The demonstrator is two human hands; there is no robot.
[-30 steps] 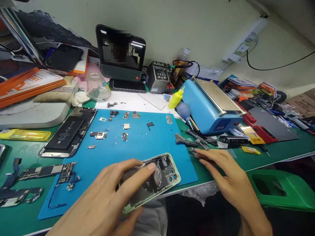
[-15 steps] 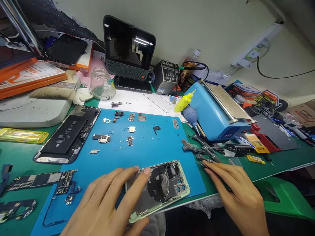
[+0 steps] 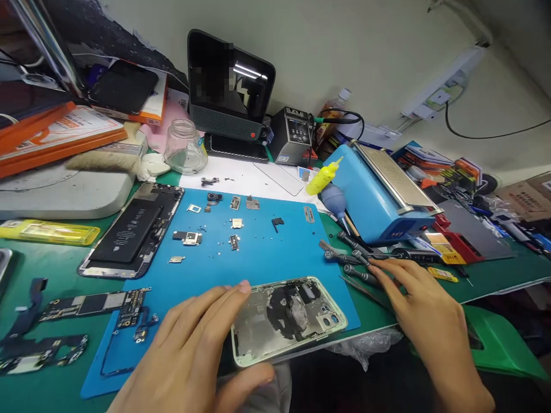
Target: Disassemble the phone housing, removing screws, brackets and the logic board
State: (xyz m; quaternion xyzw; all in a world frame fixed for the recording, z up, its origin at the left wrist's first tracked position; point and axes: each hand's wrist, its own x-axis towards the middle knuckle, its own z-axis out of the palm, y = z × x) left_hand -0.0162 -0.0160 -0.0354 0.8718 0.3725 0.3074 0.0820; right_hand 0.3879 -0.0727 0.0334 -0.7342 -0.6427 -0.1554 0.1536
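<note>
My left hand [image 3: 189, 350] grips the near left end of a pale green phone housing [image 3: 288, 318], fingers on its upper edge and thumb under its lower edge. The housing lies stripped and face-up at the front edge of the blue mat [image 3: 258, 258]. My right hand [image 3: 422, 310] reaches out with fingers stretched, its tips touching a bunch of dark screwdrivers [image 3: 348, 258] lying just right of the mat. A thin tweezer [image 3: 361, 289] lies below those fingers.
Small brackets and screws [image 3: 232, 223] dot the mat. An opened phone with its battery [image 3: 129, 232] and a logic board [image 3: 94, 304] lie left. A blue heating machine [image 3: 379, 195], yellow bottle [image 3: 321, 178] and glass jar [image 3: 185, 148] stand behind. A green stool [image 3: 499, 344] sits right.
The housing has been laid flatter and turned rightward under my left hand. My right hand slid forward from the table edge onto the screwdrivers.
</note>
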